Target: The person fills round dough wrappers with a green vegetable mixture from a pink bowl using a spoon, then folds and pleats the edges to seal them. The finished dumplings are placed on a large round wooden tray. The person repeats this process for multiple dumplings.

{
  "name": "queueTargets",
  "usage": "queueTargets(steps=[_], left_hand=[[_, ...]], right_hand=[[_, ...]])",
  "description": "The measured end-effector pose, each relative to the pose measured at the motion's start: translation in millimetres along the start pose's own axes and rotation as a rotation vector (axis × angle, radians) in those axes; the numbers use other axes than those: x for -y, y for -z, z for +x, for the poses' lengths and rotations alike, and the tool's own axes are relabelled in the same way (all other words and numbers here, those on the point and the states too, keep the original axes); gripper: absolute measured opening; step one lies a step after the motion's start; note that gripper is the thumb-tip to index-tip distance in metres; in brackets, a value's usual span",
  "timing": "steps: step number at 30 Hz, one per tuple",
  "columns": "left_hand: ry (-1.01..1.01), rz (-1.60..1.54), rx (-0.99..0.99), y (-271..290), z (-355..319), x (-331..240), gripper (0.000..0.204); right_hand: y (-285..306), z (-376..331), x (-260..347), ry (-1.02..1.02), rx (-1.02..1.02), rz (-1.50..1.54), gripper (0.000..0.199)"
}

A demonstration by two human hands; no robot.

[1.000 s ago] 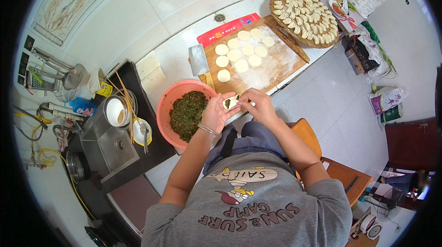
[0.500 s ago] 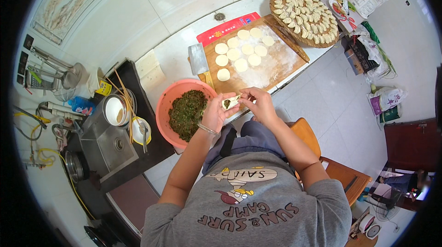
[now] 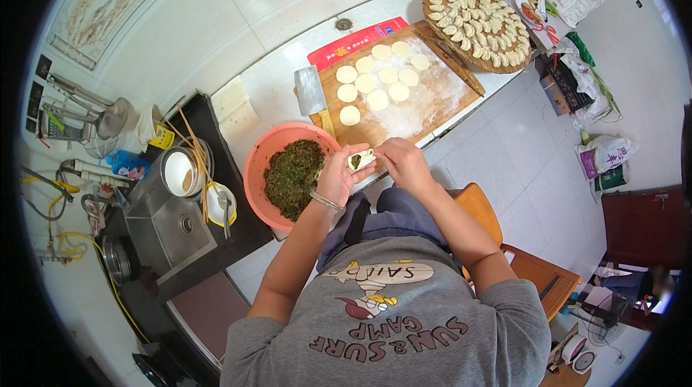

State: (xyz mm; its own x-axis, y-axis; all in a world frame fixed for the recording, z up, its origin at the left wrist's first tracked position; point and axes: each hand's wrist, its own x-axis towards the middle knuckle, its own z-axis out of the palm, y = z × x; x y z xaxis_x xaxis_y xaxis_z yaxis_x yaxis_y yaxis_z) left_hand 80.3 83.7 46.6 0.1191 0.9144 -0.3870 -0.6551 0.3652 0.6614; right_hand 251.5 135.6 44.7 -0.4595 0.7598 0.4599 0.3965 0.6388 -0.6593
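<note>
Barely anything has shifted: both hands, left hand (image 3: 337,179) and right hand (image 3: 404,163), stay pinching the half-folded dumpling (image 3: 360,160) between them, beside the pink bowl of green filling (image 3: 292,178).

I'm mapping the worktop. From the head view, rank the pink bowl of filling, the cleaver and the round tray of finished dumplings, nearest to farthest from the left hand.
1. Pink bowl of filling: right beside the left hand, on its left.
2. Cleaver: further up, on the cutting board's left edge.
3. Round tray of finished dumplings: farthest, upper right.
</note>
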Motion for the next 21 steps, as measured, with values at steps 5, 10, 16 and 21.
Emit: queueTargets(steps=[5,10,16,21], left_hand=[[0.02,0.014,0.009,1.5,1.9,-1.1,0.046],[0.004,0.011,0.004,-5.0,0.0,-0.1,0.047],[0.003,0.034,-0.003,-8.4,0.4,3.1,0.045],[-0.003,0.053,-0.005,-9.8,-0.3,4.4,0.044]], right_hand=[[3.6,2.5,3.5,0.003,-0.035,0.052,0.012],[7.2,3.6,4.8,-0.062,0.03,0.082,0.012],[5.3,1.0,0.2,-0.001,0.008,0.075,0.009],[10.1,0.6,2.9,-0.009,0.031,0.077,0.009]])
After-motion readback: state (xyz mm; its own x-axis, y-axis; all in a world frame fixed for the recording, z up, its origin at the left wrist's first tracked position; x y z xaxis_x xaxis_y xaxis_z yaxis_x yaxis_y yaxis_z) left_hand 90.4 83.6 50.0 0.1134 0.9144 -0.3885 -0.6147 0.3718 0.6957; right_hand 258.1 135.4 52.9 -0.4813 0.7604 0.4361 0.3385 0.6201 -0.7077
